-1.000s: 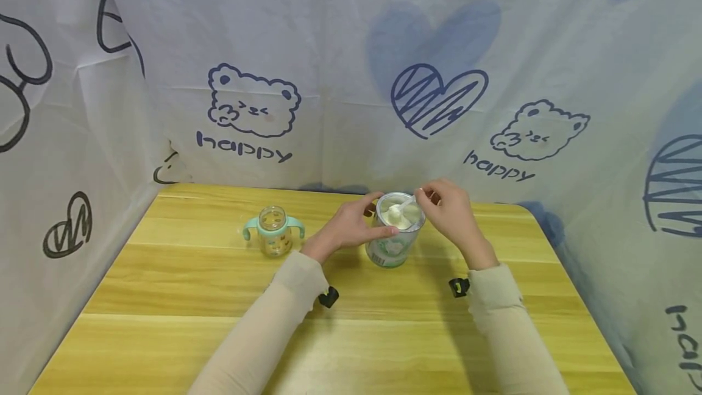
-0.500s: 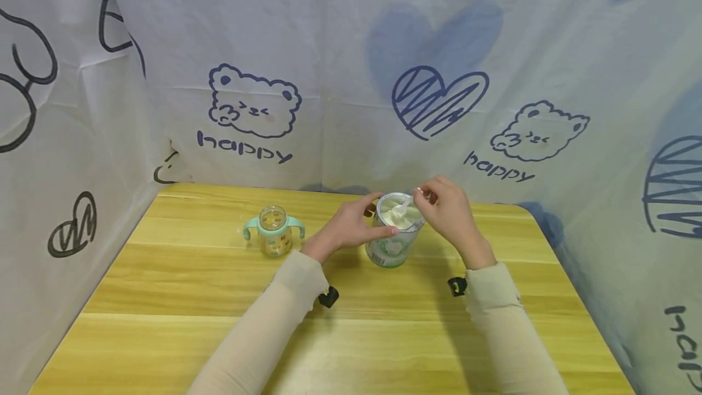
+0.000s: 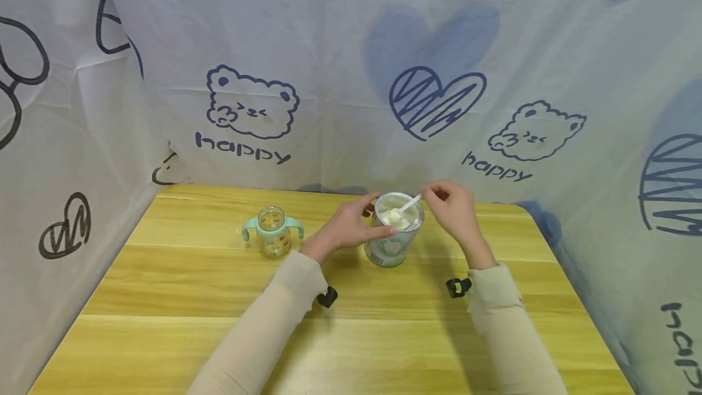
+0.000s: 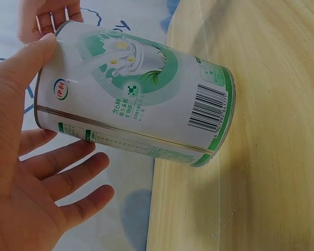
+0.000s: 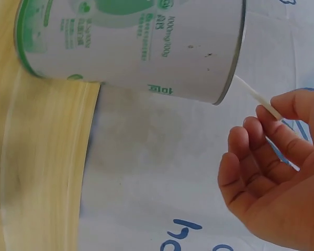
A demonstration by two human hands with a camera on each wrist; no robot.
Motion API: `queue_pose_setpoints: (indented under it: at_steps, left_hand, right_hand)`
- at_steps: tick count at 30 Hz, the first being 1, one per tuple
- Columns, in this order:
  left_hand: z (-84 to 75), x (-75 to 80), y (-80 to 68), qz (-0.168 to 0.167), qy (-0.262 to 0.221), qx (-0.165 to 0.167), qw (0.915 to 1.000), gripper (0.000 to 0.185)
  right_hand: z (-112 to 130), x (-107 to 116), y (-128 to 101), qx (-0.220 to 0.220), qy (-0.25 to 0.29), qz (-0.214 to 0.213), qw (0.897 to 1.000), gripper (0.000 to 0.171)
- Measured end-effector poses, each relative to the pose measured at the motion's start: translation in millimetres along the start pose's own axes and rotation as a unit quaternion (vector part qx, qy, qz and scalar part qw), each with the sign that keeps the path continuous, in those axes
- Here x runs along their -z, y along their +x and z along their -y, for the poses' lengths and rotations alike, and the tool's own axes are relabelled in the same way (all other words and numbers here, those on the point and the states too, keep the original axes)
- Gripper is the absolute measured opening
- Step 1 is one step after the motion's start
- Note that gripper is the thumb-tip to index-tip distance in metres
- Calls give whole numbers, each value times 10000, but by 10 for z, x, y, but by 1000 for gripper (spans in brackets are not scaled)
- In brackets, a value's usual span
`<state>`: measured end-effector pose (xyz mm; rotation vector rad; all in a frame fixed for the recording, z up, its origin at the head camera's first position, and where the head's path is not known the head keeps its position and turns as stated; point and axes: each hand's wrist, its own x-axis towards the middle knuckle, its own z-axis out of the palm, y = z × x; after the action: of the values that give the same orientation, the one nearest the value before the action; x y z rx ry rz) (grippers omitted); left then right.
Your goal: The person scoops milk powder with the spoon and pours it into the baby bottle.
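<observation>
A white and green milk powder can (image 3: 388, 252) stands upright on the table, its top uncovered and pale powder (image 3: 392, 218) showing inside. My left hand (image 3: 353, 224) holds it near the rim, thumb on the near side and fingers round the left. In the left wrist view that hand's lower fingers (image 4: 76, 183) spread beside the can wall. Between thumb and forefinger, my right hand (image 3: 452, 209) pinches the handle end of a white scoop (image 3: 410, 202). The scoop slants down over the rim, with its head at the powder. The right wrist view shows only its handle (image 5: 256, 95).
Left of the can, a clear baby bottle (image 3: 273, 236) with mint-green handles stands without a lid. The wooden table (image 3: 384, 340) ends at a printed cloth (image 3: 340, 78) hung behind it and along the sides.
My right hand has shifted a little right, and more of the scoop's handle shows, slanting across the rim. The left hand, can and bottle have stayed in place.
</observation>
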<state>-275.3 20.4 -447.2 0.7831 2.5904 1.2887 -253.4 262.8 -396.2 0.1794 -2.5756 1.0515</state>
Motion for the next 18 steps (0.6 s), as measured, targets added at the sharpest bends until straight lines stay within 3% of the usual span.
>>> queue_pose_setpoints:
  at_steps: [7,12,18]
  left_hand:
    - [5,-4,-6,4,-3,2,10000,89]
    - [1,-6,-14,22,-14,8,10000,88]
    - [-10,1,-25,51,47,9,10000,90]
  right_hand:
    - [15,54,-9,-801,366,52,9961,29]
    - [11,83,-11,-1530,986,40,9833,32]
    - [18,117,-4,-1893,1447,-35,9712,34]
